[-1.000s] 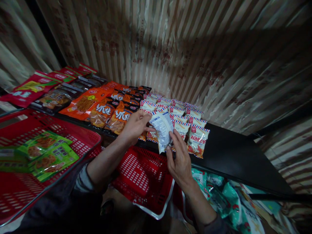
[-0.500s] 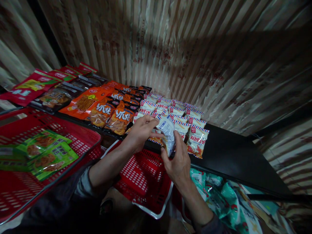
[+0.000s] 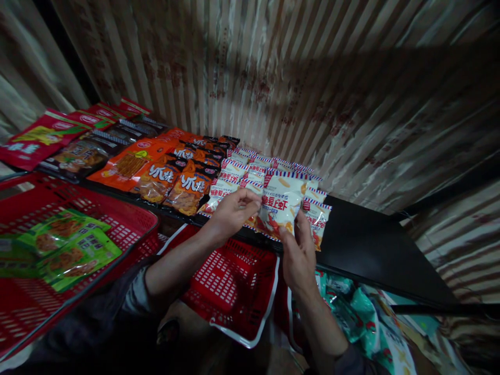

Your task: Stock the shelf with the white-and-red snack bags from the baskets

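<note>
Between my two hands is a white snack bag [image 3: 282, 200] with a striped top edge and red lettering, its printed front facing me. My right hand [image 3: 300, 250] grips its lower right side, thumb in front. My left hand [image 3: 237, 211] is closed at the bag's left edge, with thumb and fingers pinched together there. Rows of matching white snack bags [image 3: 317, 216] stand on the black shelf [image 3: 363, 245] just behind and beside the held one. To their left are orange-and-black snack bags [image 3: 188, 187].
Orange bags [image 3: 121, 164], dark brown bags [image 3: 84, 151] and red bags [image 3: 42, 138] fill the shelf's left. A red basket [image 3: 136, 224] at left holds green packets [image 3: 80, 255]. Another red basket [image 3: 230, 281] sits below the shelf edge. Teal bags [image 3: 357, 312] lie lower right. A striped curtain [image 3: 250, 78] hangs behind.
The white snack bag has been turned from its back, seen edge-on and crumpled, to its front. My right hand has shifted slightly right; my left stays at its left edge.
</note>
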